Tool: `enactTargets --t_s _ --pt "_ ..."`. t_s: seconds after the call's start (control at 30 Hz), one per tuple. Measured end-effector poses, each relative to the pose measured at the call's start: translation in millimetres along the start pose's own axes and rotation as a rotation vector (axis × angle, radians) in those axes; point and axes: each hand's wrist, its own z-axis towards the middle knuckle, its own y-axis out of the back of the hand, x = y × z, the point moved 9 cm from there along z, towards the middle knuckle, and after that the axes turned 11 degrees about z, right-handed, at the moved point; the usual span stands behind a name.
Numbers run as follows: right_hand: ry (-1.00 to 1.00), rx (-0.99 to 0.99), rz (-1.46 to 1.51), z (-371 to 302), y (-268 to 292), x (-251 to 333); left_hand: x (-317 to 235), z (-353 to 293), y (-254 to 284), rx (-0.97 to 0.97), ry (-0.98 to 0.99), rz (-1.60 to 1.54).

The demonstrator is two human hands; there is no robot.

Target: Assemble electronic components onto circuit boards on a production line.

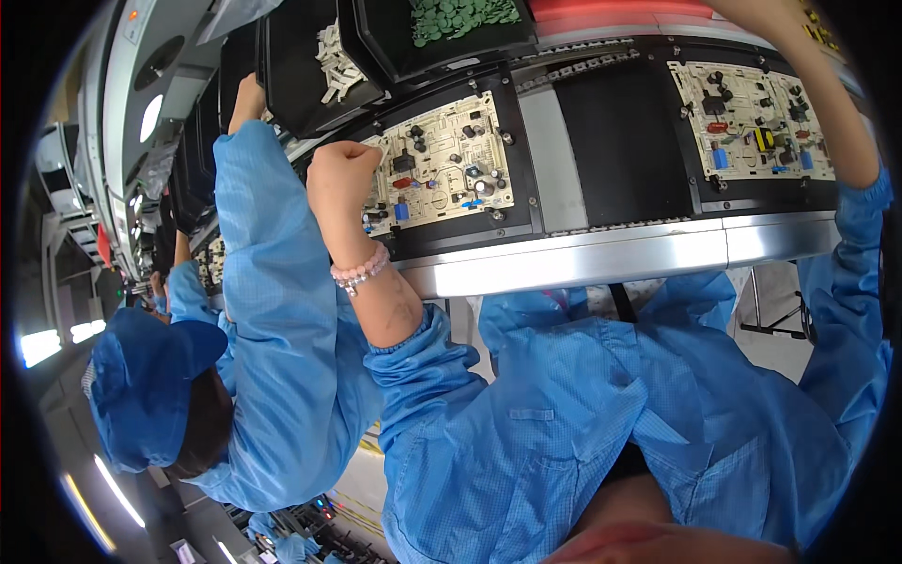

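Observation:
My left hand, with a pink bead bracelet below the wrist, is over the left end of a cream circuit board. Its fingers are curled closed, and whatever they may hold is hidden. Black cylinders, blue blocks and a red part stand on that board. My right hand reaches past a second circuit board to the upper right edge, where its fingers are out of sight. This second board carries similar parts and a yellow-and-black component.
Black bins hold white pieces and green discs beyond the boards. A metal rail runs along the near side of the chain conveyor. At left, a co-worker in a blue cap reaches an arm toward the bins.

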Motion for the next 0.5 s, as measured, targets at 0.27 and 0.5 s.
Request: enactTargets --t_s 0.27,0.5 --pt "0.324 0.099 0.297 -17 -16 12 0 -1 -3 0.047 0.043 0.035" --pt "0.44 0.078 0.307 -24 -24 16 -7 3 -8 0.091 0.018 0.104"
